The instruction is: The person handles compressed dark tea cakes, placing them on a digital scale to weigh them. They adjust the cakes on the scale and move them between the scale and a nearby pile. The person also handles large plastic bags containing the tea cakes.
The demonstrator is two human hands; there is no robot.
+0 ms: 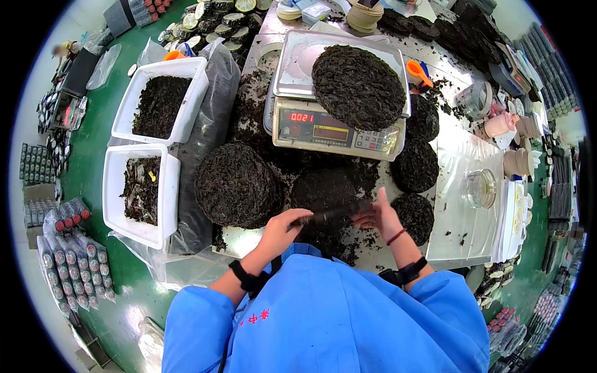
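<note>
My left hand [281, 229] grips one edge of a thin dark disc of dried seaweed [333, 212], tilted almost edge-on and blurred. At its other edge, my right hand [386, 218] has its thumb raised and apart from the fingers; whether it touches the disc is unclear. Below the disc lies a dark pile of seaweed [322, 186]. Left of it stands a stack of round seaweed cakes [237, 185]. Beyond my hands, a digital scale [294, 84] with lit red digits carries a large seaweed cake [359, 87], which overhangs its front panel.
Two white plastic tubs [108, 186] at left hold loose seaweed and scraps. Small seaweed cakes [413, 219] line the right side. A clear round container [481, 189] stands farther right. An orange scoop [417, 72] lies beside the scale. Wrapped cakes [214, 23] are heaped beyond the table.
</note>
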